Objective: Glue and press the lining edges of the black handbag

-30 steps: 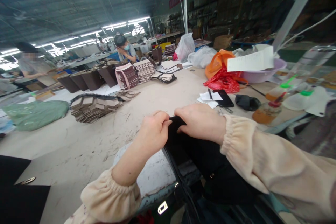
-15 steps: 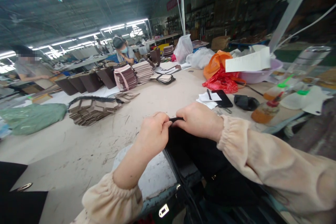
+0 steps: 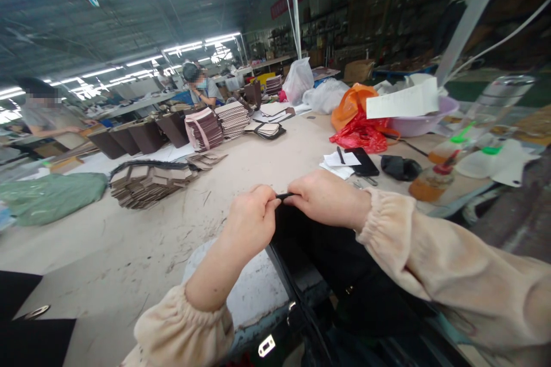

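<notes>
A black bag (image 3: 340,275) hangs at the near table edge, its lower part in front of me. My left hand (image 3: 253,215) pinches the top edge of the bag between thumb and fingers. Close beside it, my right hand (image 3: 325,198) grips the same edge, and a short dark strip of it shows between the two hands. A gold metal fitting (image 3: 266,346) shines low down by the bag. The fingers' undersides are hidden.
Stacked brown pieces (image 3: 150,183) and a green plastic bag (image 3: 54,195) lie to the left. On the right are a phone (image 3: 365,161), an orange bottle (image 3: 430,183) and a red plastic bag (image 3: 359,136). Black panels (image 3: 38,338) lie at lower left. Two people work farther back.
The view has shifted very slightly. Both hands keep their grip on the bag's edge, with almost no movement.
</notes>
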`<action>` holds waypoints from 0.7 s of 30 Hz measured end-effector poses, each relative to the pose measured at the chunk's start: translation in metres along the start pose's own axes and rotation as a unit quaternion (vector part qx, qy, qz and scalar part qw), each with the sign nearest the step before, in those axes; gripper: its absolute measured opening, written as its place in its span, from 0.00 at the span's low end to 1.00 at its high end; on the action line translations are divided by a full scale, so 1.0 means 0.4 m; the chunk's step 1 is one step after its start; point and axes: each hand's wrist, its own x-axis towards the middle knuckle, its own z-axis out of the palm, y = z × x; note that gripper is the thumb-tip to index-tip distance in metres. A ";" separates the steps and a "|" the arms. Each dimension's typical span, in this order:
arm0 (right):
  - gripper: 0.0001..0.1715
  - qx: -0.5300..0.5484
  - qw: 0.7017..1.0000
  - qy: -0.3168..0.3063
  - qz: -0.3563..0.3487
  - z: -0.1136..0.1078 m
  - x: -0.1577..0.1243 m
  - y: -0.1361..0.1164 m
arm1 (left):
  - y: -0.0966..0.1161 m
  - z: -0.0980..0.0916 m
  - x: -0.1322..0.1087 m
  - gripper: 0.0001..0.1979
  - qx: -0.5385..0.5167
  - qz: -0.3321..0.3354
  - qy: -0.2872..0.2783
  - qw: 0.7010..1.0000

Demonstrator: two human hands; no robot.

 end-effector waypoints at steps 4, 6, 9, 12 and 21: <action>0.12 0.065 0.998 0.020 -0.001 0.006 -0.007 0.017 | -0.001 0.001 -0.001 0.07 -0.023 0.009 0.003 1.000; 0.13 0.067 0.997 0.026 0.001 0.007 -0.010 0.022 | -0.001 0.001 -0.002 0.07 -0.025 0.011 0.002 1.000; 0.17 0.045 0.999 0.027 0.004 0.008 -0.011 0.021 | -0.001 0.003 -0.002 0.06 -0.018 0.006 0.000 1.000; 0.19 0.009 1.000 0.027 0.008 0.008 -0.011 0.012 | -0.004 0.003 -0.001 0.06 -0.022 0.010 -0.003 1.000; 0.20 -0.038 0.999 0.007 0.001 -0.004 -0.007 -0.011 | -0.010 -0.002 -0.004 0.07 -0.030 0.007 -0.010 0.999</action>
